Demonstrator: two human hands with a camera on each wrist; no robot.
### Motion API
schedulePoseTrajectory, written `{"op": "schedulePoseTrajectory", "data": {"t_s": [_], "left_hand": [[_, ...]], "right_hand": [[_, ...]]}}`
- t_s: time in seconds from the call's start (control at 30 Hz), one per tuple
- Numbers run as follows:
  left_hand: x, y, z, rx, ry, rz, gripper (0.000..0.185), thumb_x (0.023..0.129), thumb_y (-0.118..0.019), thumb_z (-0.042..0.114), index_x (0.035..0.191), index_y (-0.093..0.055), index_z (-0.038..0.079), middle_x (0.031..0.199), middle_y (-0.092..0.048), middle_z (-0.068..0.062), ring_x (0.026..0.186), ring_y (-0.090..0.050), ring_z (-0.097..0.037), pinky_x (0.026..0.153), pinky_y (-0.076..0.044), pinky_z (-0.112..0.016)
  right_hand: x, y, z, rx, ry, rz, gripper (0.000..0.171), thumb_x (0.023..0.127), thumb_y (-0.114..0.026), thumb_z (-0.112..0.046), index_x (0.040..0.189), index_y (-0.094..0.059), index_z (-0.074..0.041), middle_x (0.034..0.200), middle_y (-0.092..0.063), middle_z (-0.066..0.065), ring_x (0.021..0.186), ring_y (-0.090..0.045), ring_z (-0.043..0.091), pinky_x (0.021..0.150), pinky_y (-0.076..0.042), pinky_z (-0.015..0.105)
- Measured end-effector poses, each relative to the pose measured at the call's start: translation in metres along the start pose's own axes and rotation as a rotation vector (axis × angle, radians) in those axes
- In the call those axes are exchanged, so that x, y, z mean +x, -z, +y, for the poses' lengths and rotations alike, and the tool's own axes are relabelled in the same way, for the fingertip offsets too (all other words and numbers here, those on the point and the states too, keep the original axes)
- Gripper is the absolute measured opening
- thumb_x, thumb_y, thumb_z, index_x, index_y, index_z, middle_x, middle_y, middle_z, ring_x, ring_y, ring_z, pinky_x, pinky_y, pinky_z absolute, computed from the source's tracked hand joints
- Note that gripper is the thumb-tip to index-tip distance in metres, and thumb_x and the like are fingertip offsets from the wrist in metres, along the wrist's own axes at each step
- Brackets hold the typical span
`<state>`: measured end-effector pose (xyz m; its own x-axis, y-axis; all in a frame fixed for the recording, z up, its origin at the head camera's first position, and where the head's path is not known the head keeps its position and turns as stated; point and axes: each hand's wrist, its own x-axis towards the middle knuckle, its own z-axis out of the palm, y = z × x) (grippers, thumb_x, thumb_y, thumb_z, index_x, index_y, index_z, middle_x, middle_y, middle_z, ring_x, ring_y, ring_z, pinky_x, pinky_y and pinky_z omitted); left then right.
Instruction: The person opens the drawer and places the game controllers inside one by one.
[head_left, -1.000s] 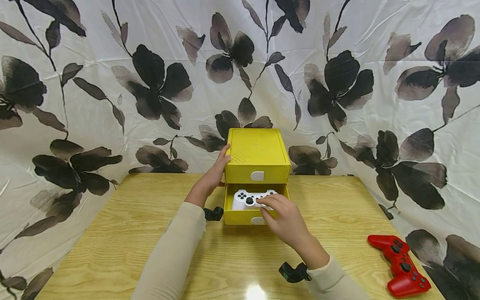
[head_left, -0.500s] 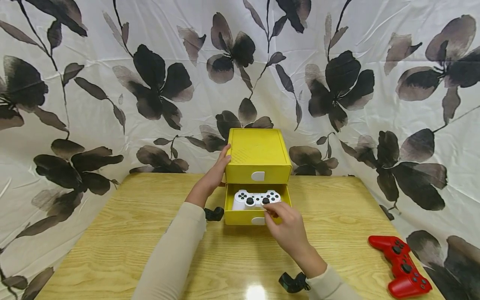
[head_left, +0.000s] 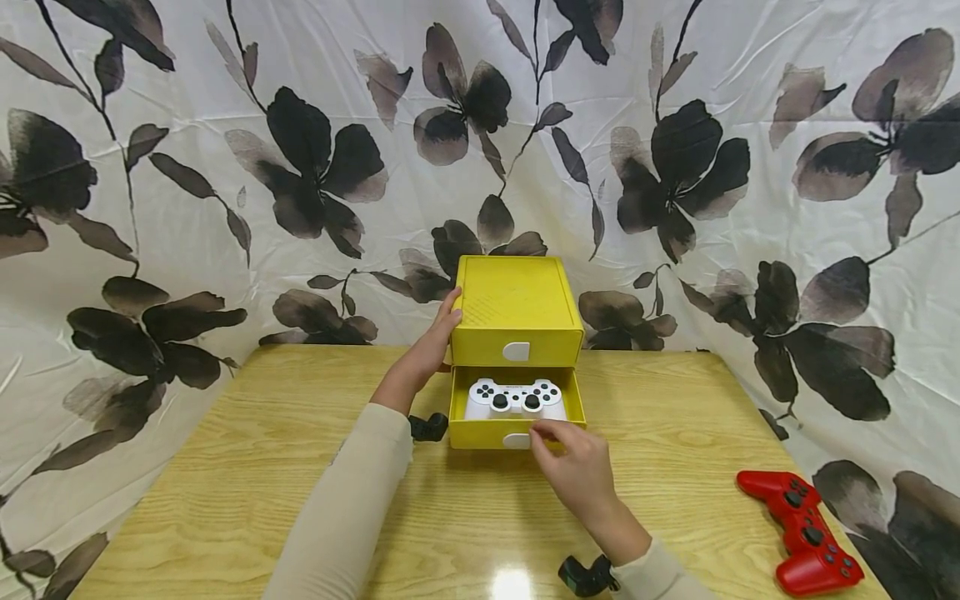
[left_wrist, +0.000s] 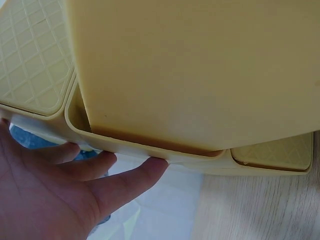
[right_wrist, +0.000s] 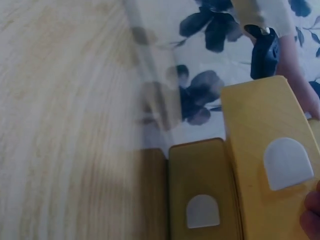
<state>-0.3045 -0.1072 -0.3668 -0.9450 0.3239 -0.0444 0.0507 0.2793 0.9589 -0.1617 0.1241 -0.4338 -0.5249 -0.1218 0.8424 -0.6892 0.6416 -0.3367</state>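
Looks bright and sharp in the head view, with white glare on the near wood-grain tabletop (head_left: pixel 450 525). Appears dimmer in both wrist views, blurring the floral cloth (right_wrist: pixel 200 60) in the right.

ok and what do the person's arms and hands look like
The long cream fabric left sleeve bears a small dark marking; the cream right sleeve matches. Small, angular black devices sit at both wrists. Neither the left hand nor right hand wears a glove.

The yellow box (head_left: pixel 517 292) and white controller (head_left: pixel 516 392) look plastic, the tabletop (head_left: pixel 277 450) glossy wood, the backdrop (head_left: pixel 570 50) creased cloth.
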Motion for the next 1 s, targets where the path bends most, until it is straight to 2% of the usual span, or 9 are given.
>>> {"op": "schedulePoseTrajectory", "data": {"t_s": [0.13, 0.3, 0.57, 0.77, 1.0], "left_hand": [[0.000, -0.001, 0.000, 0.003, -0.004, -0.001, 0.052, 0.099, -0.020, 0.062, 0.146, 0.001, 0.058, 0.163, 0.011, 0.009, 0.150, -0.010, -0.035, 0.099, -0.033, -0.073], [0.000, -0.001, 0.001, 0.002, -0.004, -0.006, 0.053, 0.098, -0.020, 0.063, 0.147, 0.001, 0.057, 0.163, 0.011, 0.010, 0.150, -0.010, -0.034, 0.100, -0.033, -0.072], [0.001, -0.001, 0.001, 0.007, 0.005, -0.003, 0.053, 0.098, -0.021, 0.063, 0.146, 0.000, 0.058, 0.163, 0.011, 0.011, 0.150, -0.010, -0.032, 0.100, -0.033, -0.072], [0.001, -0.001, 0.000, 0.006, -0.001, -0.005, 0.053, 0.098, -0.021, 0.062, 0.146, 0.000, 0.058, 0.163, 0.011, 0.011, 0.150, -0.010, -0.033, 0.099, -0.033, -0.073], [0.001, 0.000, -0.001, 0.006, -0.003, -0.003, 0.054, 0.098, -0.021, 0.063, 0.146, 0.001, 0.058, 0.163, 0.011, 0.011, 0.150, -0.010, -0.033, 0.099, -0.033, -0.073]], "right_hand": [[-0.004, -0.002, 0.000, 0.002, 0.006, 0.010, 0.015, 0.071, -0.078, 0.002, 0.084, -0.075, -0.005, 0.081, -0.075, 0.005, 0.068, -0.071, 0.012, 0.064, -0.055, 0.017], [-0.008, -0.005, 0.002, 0.051, -0.032, 0.014, 0.016, 0.071, -0.078, 0.002, 0.086, -0.075, -0.003, 0.082, -0.075, 0.008, 0.069, -0.072, 0.015, 0.065, -0.055, 0.017], [-0.013, -0.009, 0.000, 0.184, -0.184, 0.002, 0.016, 0.075, -0.078, 0.000, 0.091, -0.075, -0.002, 0.087, -0.075, 0.009, 0.072, -0.072, 0.017, 0.067, -0.054, 0.014], [-0.020, -0.017, -0.002, 0.298, -0.290, 0.030, 0.017, 0.077, -0.077, 0.003, 0.093, -0.074, -0.002, 0.087, -0.074, 0.007, 0.073, -0.072, 0.019, 0.066, -0.056, 0.017], [-0.023, -0.021, -0.009, 0.359, -0.461, 0.046, 0.014, 0.078, -0.077, 0.001, 0.091, -0.075, -0.004, 0.086, -0.073, 0.005, 0.077, -0.072, 0.015, 0.068, -0.057, 0.021]]}}
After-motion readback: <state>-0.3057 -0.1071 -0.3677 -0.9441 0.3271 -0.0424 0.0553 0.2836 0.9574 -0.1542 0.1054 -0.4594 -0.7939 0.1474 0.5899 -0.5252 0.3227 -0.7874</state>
